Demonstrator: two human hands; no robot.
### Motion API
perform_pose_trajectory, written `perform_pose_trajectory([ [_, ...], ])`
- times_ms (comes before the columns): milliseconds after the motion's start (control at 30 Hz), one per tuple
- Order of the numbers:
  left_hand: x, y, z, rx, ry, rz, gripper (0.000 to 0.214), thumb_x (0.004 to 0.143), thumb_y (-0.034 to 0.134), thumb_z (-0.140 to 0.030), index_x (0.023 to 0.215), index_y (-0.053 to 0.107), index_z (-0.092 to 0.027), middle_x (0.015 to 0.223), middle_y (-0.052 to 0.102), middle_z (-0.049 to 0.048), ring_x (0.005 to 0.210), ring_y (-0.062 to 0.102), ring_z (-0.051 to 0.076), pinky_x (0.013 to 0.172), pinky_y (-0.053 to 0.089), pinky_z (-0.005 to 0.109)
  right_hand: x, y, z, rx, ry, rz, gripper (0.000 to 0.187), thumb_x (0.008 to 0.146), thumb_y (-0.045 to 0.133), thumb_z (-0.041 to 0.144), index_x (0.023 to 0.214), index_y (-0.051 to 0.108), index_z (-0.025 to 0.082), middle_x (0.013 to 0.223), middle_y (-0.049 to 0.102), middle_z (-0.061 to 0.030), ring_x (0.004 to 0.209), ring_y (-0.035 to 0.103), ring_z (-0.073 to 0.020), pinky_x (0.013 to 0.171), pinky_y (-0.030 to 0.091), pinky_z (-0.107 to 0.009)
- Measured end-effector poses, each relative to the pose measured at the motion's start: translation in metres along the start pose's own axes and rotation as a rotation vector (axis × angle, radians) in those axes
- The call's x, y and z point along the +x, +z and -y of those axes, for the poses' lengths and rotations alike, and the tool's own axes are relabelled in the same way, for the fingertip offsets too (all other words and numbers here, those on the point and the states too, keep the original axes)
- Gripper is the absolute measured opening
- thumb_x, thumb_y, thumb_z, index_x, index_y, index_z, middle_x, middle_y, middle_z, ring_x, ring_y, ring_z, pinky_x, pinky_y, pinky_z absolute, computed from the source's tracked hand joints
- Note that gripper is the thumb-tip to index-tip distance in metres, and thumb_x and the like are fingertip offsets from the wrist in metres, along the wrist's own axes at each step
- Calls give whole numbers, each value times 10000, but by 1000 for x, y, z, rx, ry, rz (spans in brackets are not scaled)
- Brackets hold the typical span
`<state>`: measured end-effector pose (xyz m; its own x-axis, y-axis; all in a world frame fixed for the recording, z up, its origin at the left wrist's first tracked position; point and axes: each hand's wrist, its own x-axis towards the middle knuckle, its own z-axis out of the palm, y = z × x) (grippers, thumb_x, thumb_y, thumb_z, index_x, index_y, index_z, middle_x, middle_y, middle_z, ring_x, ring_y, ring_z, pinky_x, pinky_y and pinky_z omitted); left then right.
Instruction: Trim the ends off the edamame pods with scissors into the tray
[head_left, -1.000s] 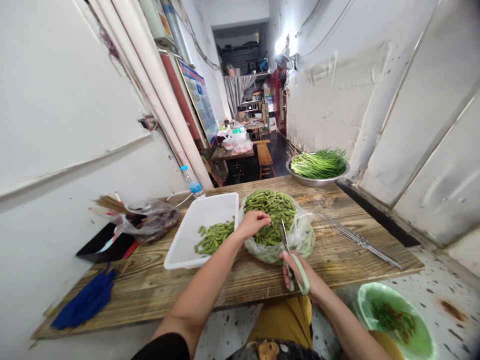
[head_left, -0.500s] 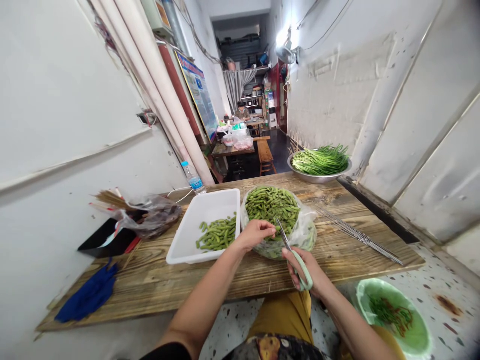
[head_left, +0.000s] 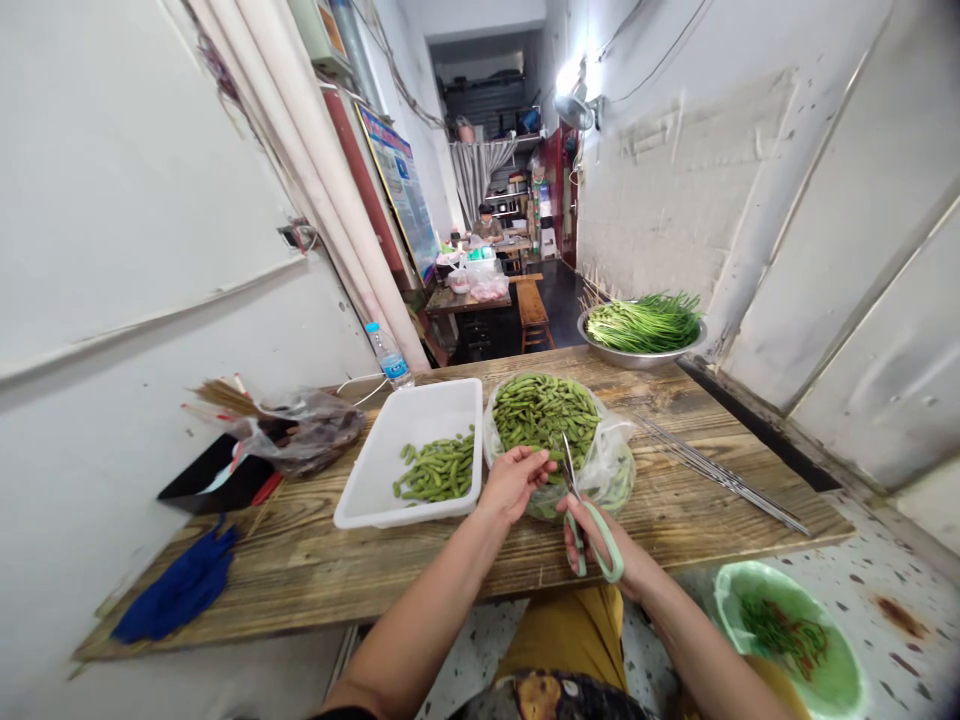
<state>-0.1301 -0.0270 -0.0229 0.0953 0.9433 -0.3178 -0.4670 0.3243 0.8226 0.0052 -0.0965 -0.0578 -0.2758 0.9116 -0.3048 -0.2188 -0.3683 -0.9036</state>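
Note:
My left hand (head_left: 517, 482) is pinched around a green soybean pod (head_left: 553, 455) at the near edge of a clear plastic bag (head_left: 615, 450) heaped with pods (head_left: 544, 408). In my right hand (head_left: 600, 540) is a pair of scissors (head_left: 596, 530) with pale green handles, its blades pointing away from me and slightly apart beside the pod. Left of the bag lies a white plastic tray (head_left: 367, 470), with a pile of loose pods (head_left: 439, 466) in its right part.
Metal skewers (head_left: 727, 475) lie on the wooden table (head_left: 300, 570) to the right. A steel bowl of green stalks (head_left: 643, 325) stands at the back right, a water bottle (head_left: 390, 357) behind the tray. A blue cloth (head_left: 180, 580) lies left; a green-lined bin (head_left: 787, 635) stands on the floor.
The scissors' handles have spread and the blades have parted a little. My left hand still pinches by the bag, its fingers slightly shifted. The rest looks the same.

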Motion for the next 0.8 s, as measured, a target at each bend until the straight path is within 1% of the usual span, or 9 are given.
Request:
perform_pose_trajectory([
  [233,-5,1,8,81,17,-10,332,550,808,-227,639,502,-134,593,625,27,602,618,121,540,418,195,-1,3,2,-60,4,-42,504,712,563,680,833,470,199,493,447,87,318,400,-64,294,360,-178],
  [333,1,-13,5,158,133,-73,285,581,762,-261,670,517,-145,608,608,13,611,606,132,568,421,222,-1,3,2,-89,21,-71,515,696,574,687,823,473,197,459,421,94,286,355,-63,257,321,-180],
  [400,3,-31,-7,335,347,-216,196,636,693,-256,720,548,-155,646,603,6,647,599,147,626,440,258,-2,2,2,-66,30,-73,533,685,573,700,836,475,198,476,438,86,312,381,-68,281,345,-186],
  [467,4,-51,-25,658,621,-450,131,686,617,-218,804,600,-163,767,633,35,766,597,178,750,446,312,-4,0,2,-26,31,-35,537,687,574,698,861,474,201,527,478,67,372,443,-78,341,389,-193],
  [533,4,-64,-43,1040,766,-680,238,705,587,-174,936,646,-182,1034,630,94,1031,537,257,897,385,400,-5,-2,-1,21,29,18,510,714,567,679,881,475,206,580,508,49,436,488,-88,404,422,-204],
  [567,6,-65,-49,1183,799,-739,287,715,582,-165,991,656,-192,1148,592,114,1127,476,292,938,343,435,-4,-2,-2,42,32,36,492,732,556,669,888,477,209,592,510,45,450,494,-93,420,428,-212],
  [633,13,-56,-55,1366,816,-652,282,749,576,-177,1008,679,-210,1228,556,117,1186,416,313,976,283,460,-3,-3,-6,74,35,45,464,764,527,657,899,483,216,591,504,43,451,488,-99,428,431,-228],
  [733,38,-22,-49,1409,807,-193,181,811,542,-208,853,716,-231,1031,650,77,1050,494,257,991,243,426,-2,-3,-7,80,33,21,468,769,516,662,909,487,216,576,497,48,430,476,-101,418,426,-236],
  [800,60,3,-41,1401,804,-50,186,817,534,-198,788,717,-224,938,656,85,1004,490,256,984,220,429,-5,-4,-5,61,33,1,490,749,538,670,909,480,211,569,501,51,421,480,-101,409,424,-233],
])
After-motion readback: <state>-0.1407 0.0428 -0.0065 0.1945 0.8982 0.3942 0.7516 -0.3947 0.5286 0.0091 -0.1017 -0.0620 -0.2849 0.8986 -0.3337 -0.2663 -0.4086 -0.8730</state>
